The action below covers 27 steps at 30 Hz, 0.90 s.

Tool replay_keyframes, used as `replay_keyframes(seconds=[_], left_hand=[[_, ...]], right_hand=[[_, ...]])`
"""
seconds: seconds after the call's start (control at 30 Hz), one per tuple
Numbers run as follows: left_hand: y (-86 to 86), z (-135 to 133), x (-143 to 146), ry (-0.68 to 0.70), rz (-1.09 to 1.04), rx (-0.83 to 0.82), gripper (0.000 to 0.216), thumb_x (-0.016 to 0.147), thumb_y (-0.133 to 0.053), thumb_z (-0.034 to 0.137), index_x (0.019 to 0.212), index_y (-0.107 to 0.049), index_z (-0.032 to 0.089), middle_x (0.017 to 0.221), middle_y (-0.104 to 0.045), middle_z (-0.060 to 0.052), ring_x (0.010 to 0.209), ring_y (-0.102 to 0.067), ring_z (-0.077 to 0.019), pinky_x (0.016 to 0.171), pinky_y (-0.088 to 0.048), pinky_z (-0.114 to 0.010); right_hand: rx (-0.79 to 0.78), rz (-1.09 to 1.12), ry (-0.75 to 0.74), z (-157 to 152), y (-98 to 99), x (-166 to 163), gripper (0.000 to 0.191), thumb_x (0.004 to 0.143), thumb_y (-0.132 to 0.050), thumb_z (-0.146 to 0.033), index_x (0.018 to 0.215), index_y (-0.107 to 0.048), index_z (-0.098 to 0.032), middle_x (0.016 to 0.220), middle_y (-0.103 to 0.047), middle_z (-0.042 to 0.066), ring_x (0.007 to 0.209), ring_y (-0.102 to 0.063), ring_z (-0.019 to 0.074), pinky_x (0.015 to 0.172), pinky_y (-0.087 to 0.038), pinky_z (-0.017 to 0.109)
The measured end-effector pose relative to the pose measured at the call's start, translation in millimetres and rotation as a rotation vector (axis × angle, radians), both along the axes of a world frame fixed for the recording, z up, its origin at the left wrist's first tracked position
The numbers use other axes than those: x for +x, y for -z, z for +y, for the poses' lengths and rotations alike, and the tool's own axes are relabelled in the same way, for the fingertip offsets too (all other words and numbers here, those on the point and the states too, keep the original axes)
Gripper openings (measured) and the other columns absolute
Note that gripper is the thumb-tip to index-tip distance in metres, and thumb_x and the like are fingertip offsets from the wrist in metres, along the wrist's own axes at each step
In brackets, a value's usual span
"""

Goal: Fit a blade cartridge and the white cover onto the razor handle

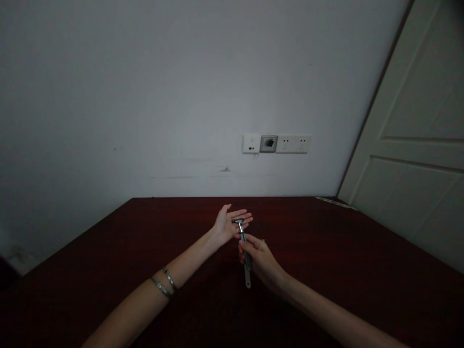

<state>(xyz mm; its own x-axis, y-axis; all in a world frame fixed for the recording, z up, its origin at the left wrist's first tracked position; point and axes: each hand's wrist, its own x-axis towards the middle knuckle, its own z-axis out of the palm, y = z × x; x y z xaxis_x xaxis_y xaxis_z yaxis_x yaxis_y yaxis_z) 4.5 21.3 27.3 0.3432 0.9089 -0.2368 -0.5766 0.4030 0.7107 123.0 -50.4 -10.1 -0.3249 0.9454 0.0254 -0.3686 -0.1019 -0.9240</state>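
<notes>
My right hand (257, 253) is closed around the grey handle of a razor (248, 279), which has a shiny neck and a narrow T-shaped head. The handle's lower end, with a small hole in it, sticks out below my fingers. My left hand (228, 225) is held palm up with its fingers stretched out, just behind the razor's head. The head overlaps the palm and fingers in view; whether it touches the skin I cannot tell. Two silvery bangles (164, 283) circle my left forearm.
Both hands are over a dark red-brown table (174, 232) that meets a pale wall (174, 96). Sockets and switch plates (293, 144) are set in the wall. A panelled door (416, 193) leans in at right, near a thin pale strip (335, 202) on the table's back corner.
</notes>
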Motion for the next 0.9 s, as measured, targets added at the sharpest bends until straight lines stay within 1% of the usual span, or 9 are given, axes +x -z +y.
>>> replay_keyframes(seconds=[0.07,0.17,0.27,0.37,0.53,0.67,0.77,0.9], left_hand=[[0.9,-4,4,-0.024,-0.019,-0.027,0.053,0.086,-0.033,0.043,0.108,-0.052,-0.001,0.111,-0.058,-0.025,0.099,-0.060,-0.0288,0.076,-0.048,-0.033],[0.4,-11,8,-0.035,-0.062,-0.036,0.056,0.086,-0.032,0.043,0.111,-0.050,-0.003,0.110,-0.058,-0.025,0.099,-0.060,-0.0301,0.078,-0.047,-0.034],[0.7,-16,12,-0.013,-0.106,-0.032,0.057,0.086,-0.030,0.043,0.114,-0.047,-0.004,0.108,-0.059,-0.027,0.098,-0.060,-0.0313,0.080,-0.047,-0.037],[2.3,-19,16,-0.010,-0.131,-0.030,0.058,0.087,-0.028,0.042,0.114,-0.046,-0.006,0.103,-0.060,-0.028,0.096,-0.061,-0.0316,0.080,-0.046,-0.038],[2.7,-21,20,-0.006,-0.163,-0.022,0.059,0.088,-0.026,0.041,0.112,-0.046,-0.009,0.095,-0.062,-0.027,0.091,-0.062,-0.0313,0.081,-0.046,-0.038],[0.3,-24,21,-0.016,-0.156,-0.030,0.057,0.088,-0.027,0.040,0.110,-0.048,-0.008,0.090,-0.064,-0.026,0.087,-0.064,-0.0296,0.080,-0.047,-0.037],[-0.6,-27,23,-0.029,-0.140,-0.045,0.056,0.088,-0.027,0.040,0.109,-0.050,-0.007,0.088,-0.064,-0.024,0.085,-0.065,-0.0281,0.079,-0.048,-0.036],[0.6,-27,23,-0.046,-0.124,-0.046,0.053,0.088,-0.028,0.039,0.105,-0.053,-0.004,0.089,-0.065,-0.023,0.085,-0.065,-0.0269,0.077,-0.049,-0.034]], right_hand=[[-0.064,0.000,0.004,-2,1.2,-1,0.038,0.064,-0.067,-0.047,0.081,-0.056,-0.016,0.053,-0.047,-0.006,0.045,-0.040,0.0064,0.044,-0.034,0.020],[-0.189,-0.006,-0.037,-4,2.5,-1,0.042,0.070,-0.058,-0.058,0.080,-0.053,-0.017,0.050,-0.044,-0.006,0.044,-0.037,0.0070,0.043,-0.034,0.020],[-0.285,-0.014,-0.080,-3,2.7,0,0.045,0.073,-0.049,-0.064,0.075,-0.050,-0.019,0.046,-0.039,-0.007,0.042,-0.034,0.0071,0.043,-0.036,0.021],[-0.330,-0.020,-0.090,-2,1.2,2,0.046,0.074,-0.047,-0.065,0.070,-0.047,-0.019,0.044,-0.035,-0.008,0.040,-0.031,0.0065,0.042,-0.035,0.021],[-0.325,-0.013,-0.066,-4,-1.0,1,0.046,0.074,-0.048,-0.064,0.066,-0.044,-0.019,0.042,-0.035,-0.008,0.038,-0.032,0.0061,0.040,-0.032,0.019],[-0.258,-0.013,-0.062,-6,1.6,1,0.044,0.073,-0.050,-0.062,0.065,-0.045,-0.019,0.043,-0.037,-0.008,0.038,-0.033,0.0059,0.039,-0.031,0.019],[-0.235,-0.034,-0.067,-6,2.2,2,0.043,0.074,-0.050,-0.061,0.066,-0.045,-0.019,0.044,-0.037,-0.008,0.038,-0.032,0.0057,0.039,-0.031,0.019],[-0.239,-0.063,-0.102,-7,-2.3,3,0.044,0.073,-0.051,-0.062,0.067,-0.045,-0.019,0.044,-0.037,-0.008,0.038,-0.032,0.0054,0.040,-0.030,0.019]])
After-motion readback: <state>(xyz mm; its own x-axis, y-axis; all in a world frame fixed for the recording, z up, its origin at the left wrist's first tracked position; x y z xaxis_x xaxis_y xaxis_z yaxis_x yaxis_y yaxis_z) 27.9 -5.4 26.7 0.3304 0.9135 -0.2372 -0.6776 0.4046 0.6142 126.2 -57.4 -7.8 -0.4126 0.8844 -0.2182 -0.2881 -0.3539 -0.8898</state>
